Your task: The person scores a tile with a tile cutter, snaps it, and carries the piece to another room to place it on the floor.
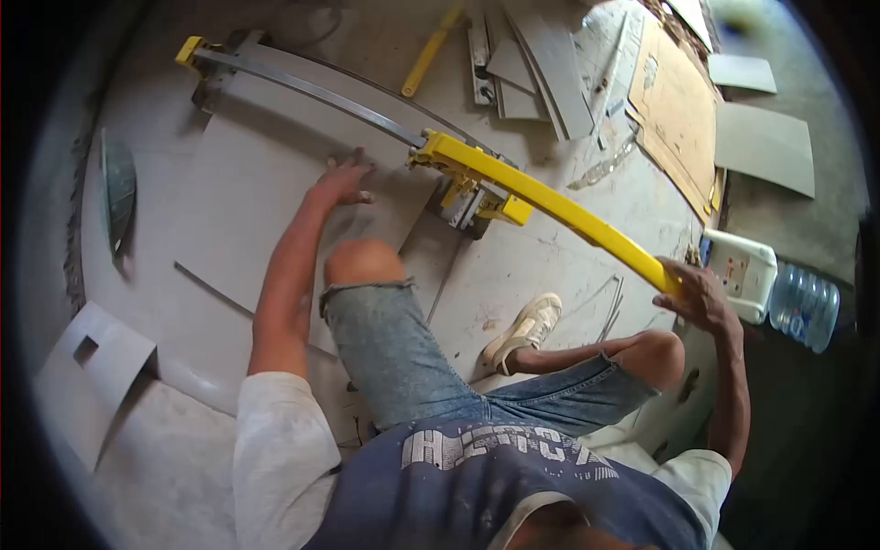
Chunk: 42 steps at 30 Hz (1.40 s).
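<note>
My right hand [701,298] is closed around the end of the long yellow handle [568,215] of a tile cutter. The cutter's metal rail [312,90] runs from a yellow end piece [190,53] at the upper left to the handle's pivot. Beneath the rail lies a large light grey tile [266,174]. My left hand [346,181] rests on this tile with fingers spread, just short of the rail and holding nothing. The cutter's near end block [477,203] sits right of the tile. The cutting wheel cannot be made out.
Tile offcuts [541,69] and a yellow-handled tool [431,55] lie beyond the cutter. A cardboard sheet [674,110], a white container [741,275] and a large water bottle [805,307] are at right. A tile with a square hole [96,371] lies left; my knee [365,264] is beside my left arm.
</note>
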{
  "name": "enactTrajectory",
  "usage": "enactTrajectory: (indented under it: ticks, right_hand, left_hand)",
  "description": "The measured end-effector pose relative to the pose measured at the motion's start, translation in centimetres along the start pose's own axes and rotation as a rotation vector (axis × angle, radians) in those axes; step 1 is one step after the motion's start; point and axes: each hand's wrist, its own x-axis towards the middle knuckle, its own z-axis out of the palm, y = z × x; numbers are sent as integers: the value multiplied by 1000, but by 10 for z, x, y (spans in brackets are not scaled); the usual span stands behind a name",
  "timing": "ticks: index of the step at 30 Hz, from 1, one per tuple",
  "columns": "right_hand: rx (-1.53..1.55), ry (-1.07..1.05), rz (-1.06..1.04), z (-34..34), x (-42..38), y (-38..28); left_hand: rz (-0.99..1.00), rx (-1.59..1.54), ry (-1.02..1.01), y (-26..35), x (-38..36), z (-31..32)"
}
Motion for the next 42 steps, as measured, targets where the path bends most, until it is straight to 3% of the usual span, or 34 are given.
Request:
enactTrajectory:
  ticks: [2,3,5,8,9,10,11,12,13,15,17,23,26,33,42]
  right_hand:
    - [33,-13,-84,0,7,-4]
    - [105,-51,-59,-6,8,-4]
    - [125,30,-188,10,5,20]
    - [206,-83,-274,1,5,29]
    - [235,-98,-319,1,9,30]
    - [196,-180,-236,-5,7,27]
    - [192,-209,-251,-7,7,32]
    - [184,-235,-267,-8,7,37]
    - [170,-252,-281,-12,9,40]
    - [130,-339,-343,-21,12,48]
    - [134,-418,-248,-29,13,43]
    - [217,-440,-202,-25,7,39]
    - [241,-416,-280,-20,6,47]
    - [415,-477,-262,-25,-9,56]
    - [569,-241,-226,-5,-25,56]
  left_hand:
    - [-61,-45,-157,-16,4,-17]
    - [-126,66,-208,-20,11,-55]
    - [-188,166,-423,-12,18,-46]
    - [-320,-118,-103,32,2,3]
    - [-330,-294,127,53,-8,21]
    - [-325,-463,370,83,-12,48]
    - [-328,-561,509,106,-2,89]
    - [-411,-561,474,149,-7,91]
    - [-266,-457,749,173,3,123]
    - [-540,-601,155,228,-6,68]
    - [-540,-670,546,259,1,92]
    - [-555,-883,794,289,10,105]
    - [-622,-1118,731,288,7,97]
    - [-657,-1263,720,285,19,95]
    - [-624,-1740,792,301,23,98]
